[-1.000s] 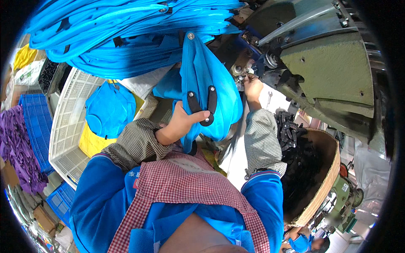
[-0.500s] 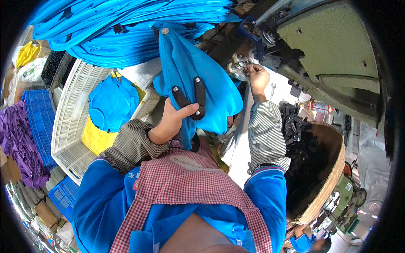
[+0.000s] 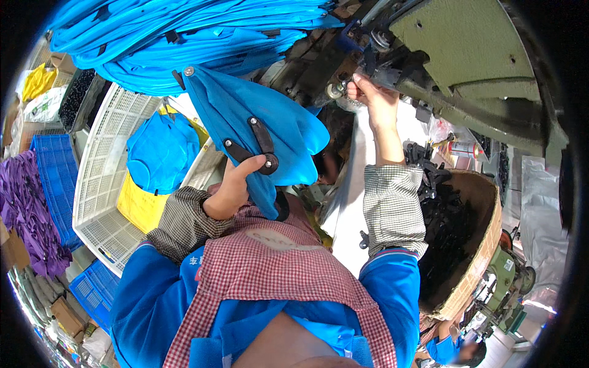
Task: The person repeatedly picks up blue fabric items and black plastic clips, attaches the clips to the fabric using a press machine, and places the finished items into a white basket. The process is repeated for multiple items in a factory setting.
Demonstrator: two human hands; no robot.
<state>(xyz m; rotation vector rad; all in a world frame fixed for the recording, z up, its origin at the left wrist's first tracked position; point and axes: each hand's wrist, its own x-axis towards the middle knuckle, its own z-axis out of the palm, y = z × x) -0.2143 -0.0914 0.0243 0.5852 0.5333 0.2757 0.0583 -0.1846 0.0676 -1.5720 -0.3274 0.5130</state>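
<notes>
While I watch, the left hand holds a blue cloth piece pinched, its thumb against black straps with metal studs. The cloth spreads beyond these fingers and to their right. The right hand keeps its fingers bent and narrow near small metal parts, beside the green machine; whether they grip something, I cannot tell. Well beyond the left fingers lies a blue stack; left of them stands a white basket.
</notes>
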